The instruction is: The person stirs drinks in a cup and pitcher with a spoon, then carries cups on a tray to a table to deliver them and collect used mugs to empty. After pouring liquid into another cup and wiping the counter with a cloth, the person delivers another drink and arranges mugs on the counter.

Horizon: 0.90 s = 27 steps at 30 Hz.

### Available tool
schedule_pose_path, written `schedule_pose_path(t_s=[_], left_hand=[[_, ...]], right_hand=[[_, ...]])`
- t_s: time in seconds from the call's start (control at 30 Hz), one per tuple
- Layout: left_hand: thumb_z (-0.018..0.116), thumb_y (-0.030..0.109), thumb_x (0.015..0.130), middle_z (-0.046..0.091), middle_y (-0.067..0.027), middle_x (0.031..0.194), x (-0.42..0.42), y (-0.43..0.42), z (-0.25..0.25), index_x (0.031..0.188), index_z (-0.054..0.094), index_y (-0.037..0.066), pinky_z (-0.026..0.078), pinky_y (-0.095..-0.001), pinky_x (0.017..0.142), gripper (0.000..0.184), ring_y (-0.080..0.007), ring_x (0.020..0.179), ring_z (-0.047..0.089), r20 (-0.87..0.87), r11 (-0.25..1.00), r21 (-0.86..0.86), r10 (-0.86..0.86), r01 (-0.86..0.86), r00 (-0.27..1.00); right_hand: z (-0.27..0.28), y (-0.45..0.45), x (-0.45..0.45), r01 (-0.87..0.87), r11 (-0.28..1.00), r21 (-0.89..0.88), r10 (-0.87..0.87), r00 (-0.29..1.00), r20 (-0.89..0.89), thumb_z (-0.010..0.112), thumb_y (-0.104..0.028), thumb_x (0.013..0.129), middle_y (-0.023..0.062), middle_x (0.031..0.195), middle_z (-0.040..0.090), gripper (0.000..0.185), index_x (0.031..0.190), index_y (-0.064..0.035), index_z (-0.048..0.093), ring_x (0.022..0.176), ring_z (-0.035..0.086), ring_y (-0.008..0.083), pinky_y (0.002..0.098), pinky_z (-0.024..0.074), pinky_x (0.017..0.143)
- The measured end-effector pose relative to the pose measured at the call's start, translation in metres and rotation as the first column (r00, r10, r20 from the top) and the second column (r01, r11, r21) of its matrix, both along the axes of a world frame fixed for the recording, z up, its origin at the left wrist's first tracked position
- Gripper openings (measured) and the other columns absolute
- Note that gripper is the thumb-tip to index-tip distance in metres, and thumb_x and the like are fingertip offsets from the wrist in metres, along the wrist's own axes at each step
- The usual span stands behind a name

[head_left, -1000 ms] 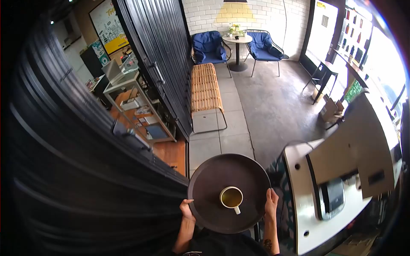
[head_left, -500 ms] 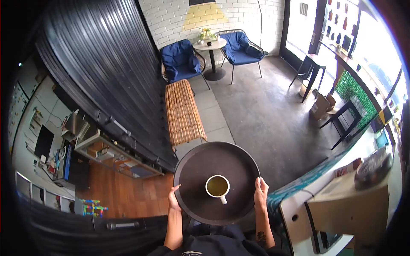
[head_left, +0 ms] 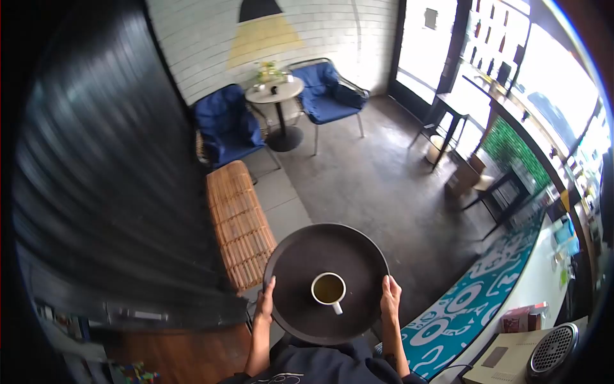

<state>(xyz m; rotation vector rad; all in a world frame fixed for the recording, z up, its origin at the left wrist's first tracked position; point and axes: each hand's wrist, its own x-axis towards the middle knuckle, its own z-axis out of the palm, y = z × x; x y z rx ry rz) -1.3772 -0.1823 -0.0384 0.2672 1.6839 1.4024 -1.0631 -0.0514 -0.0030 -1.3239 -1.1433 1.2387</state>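
Observation:
A round dark tray (head_left: 300,256) is held level in front of my body. On it, a little below its middle, stands a white cup (head_left: 329,289) of yellowish-brown liquid, its handle pointing toward me. My left hand (head_left: 265,301) grips the tray's left rim, thumb on top. The right rim is held by my right hand (head_left: 390,297), also with the thumb over the edge. The fingers beneath the tray are hidden. Neither hand touches the cup.
A rattan bench (head_left: 238,224) is ahead on the left beside a dark corrugated wall (head_left: 121,160). Beyond are two blue chairs (head_left: 227,125) and a round table (head_left: 275,93). A counter with a teal patterned front (head_left: 460,307) curves along the right. Stools and boxes stand farther right.
The view has turned right and moved forward. The bench and chairs now sit farther left, and more of the counter's teal front shows. Both hands still hold the tray with the cup on it.

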Motion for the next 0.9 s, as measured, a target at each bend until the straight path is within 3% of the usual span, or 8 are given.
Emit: schedule_pose_path(t_s=[0.2,0.27,0.3,0.37,0.47,0.63,0.77,0.9], left_hand=[[0.056,0.047,0.095,0.037,-0.0156,0.152,-0.037,0.154,0.001,0.145,0.037,-0.004,0.027,-0.0373,0.115,0.074,-0.0261,0.140,0.034,-0.159,0.993,0.001,-0.113,0.115,0.981],[0.054,0.053,0.095,0.038,-0.0183,0.150,-0.028,0.208,0.038,0.146,0.037,-0.004,0.031,-0.0402,0.113,0.078,-0.0266,0.140,0.035,-0.040,0.991,-0.009,-0.137,0.136,0.990],[0.054,0.056,0.094,0.041,-0.0186,0.148,-0.040,0.228,0.010,0.145,0.038,-0.004,0.032,-0.0392,0.112,0.081,-0.0280,0.138,0.038,-0.106,0.990,-0.125,-0.073,0.060,0.992],[0.053,0.060,0.092,0.044,-0.0188,0.146,-0.035,0.275,0.031,0.144,0.039,-0.005,0.034,-0.0379,0.112,0.085,-0.0293,0.136,0.041,0.118,0.994,0.032,-0.107,0.104,0.987],[0.055,0.060,0.092,0.042,-0.0199,0.147,-0.032,0.344,0.060,0.141,0.042,-0.007,0.034,-0.0371,0.110,0.085,-0.0273,0.136,0.041,-0.144,0.993,-0.102,0.049,-0.064,0.988],[0.047,0.070,0.090,0.048,-0.0201,0.141,-0.051,0.424,0.046,0.139,0.044,-0.007,0.035,-0.0400,0.109,0.091,-0.0327,0.132,0.044,0.004,0.951,-0.262,0.173,-0.166,0.985],[0.047,0.070,0.090,0.058,-0.0209,0.129,-0.091,0.483,0.026,0.128,0.053,-0.011,0.041,-0.0396,0.102,0.089,-0.0309,0.123,0.053,0.002,0.980,-0.124,0.160,-0.158,0.987],[0.049,0.067,0.091,0.062,-0.0202,0.124,-0.148,0.554,-0.003,0.125,0.056,-0.012,0.042,-0.0377,0.101,0.086,-0.0283,0.119,0.056,-0.034,0.960,-0.173,0.219,-0.222,0.975]], right_hand=[[-0.006,0.129,-0.027,0.035,0.999,0.007,-0.034,0.994,-0.100,0.049,-0.022,0.103,-0.0095,0.075,0.043,0.029,0.085,-0.0003,0.057,0.073,0.036,0.0031,0.0212,0.0321,0.063],[0.005,0.178,-0.037,0.027,1.000,0.007,-0.026,0.994,-0.107,0.049,-0.022,0.104,-0.0097,0.075,0.043,0.029,0.086,-0.0001,0.058,0.073,0.036,0.0031,0.0214,0.0319,0.063],[-0.003,0.205,-0.036,0.007,1.000,-0.008,-0.008,0.997,-0.072,0.049,-0.022,0.104,-0.0100,0.075,0.041,0.029,0.085,-0.0016,0.058,0.072,0.034,0.0031,0.0221,0.0309,0.062],[-0.016,0.261,-0.036,-0.022,0.998,0.050,0.026,0.998,-0.064,0.050,-0.022,0.104,-0.0101,0.075,0.040,0.028,0.085,-0.0027,0.059,0.072,0.033,0.0032,0.0227,0.0303,0.061],[0.009,0.346,-0.053,-0.062,0.998,0.005,0.062,0.989,-0.138,0.050,-0.024,0.103,-0.0107,0.072,0.037,0.033,0.077,-0.0048,0.051,0.070,0.032,0.0024,0.0228,0.0289,0.060],[0.027,0.468,-0.085,-0.264,0.964,0.008,0.264,0.959,-0.104,0.050,-0.026,0.103,-0.0099,0.077,0.047,0.029,0.090,-0.0021,0.059,0.073,0.040,0.0021,0.0217,0.0355,0.064],[0.006,0.543,-0.127,-0.258,0.946,-0.197,0.228,0.960,-0.160,0.055,-0.030,0.101,0.0037,0.126,0.058,0.045,0.133,0.0006,0.051,0.120,0.049,0.0111,0.0270,0.0362,0.104],[-0.017,0.629,-0.182,-0.391,0.907,-0.156,0.353,0.909,-0.224,0.057,-0.032,0.100,0.0064,0.131,0.054,0.051,0.138,0.0007,0.045,0.124,0.047,0.0145,0.0291,0.0361,0.105]])
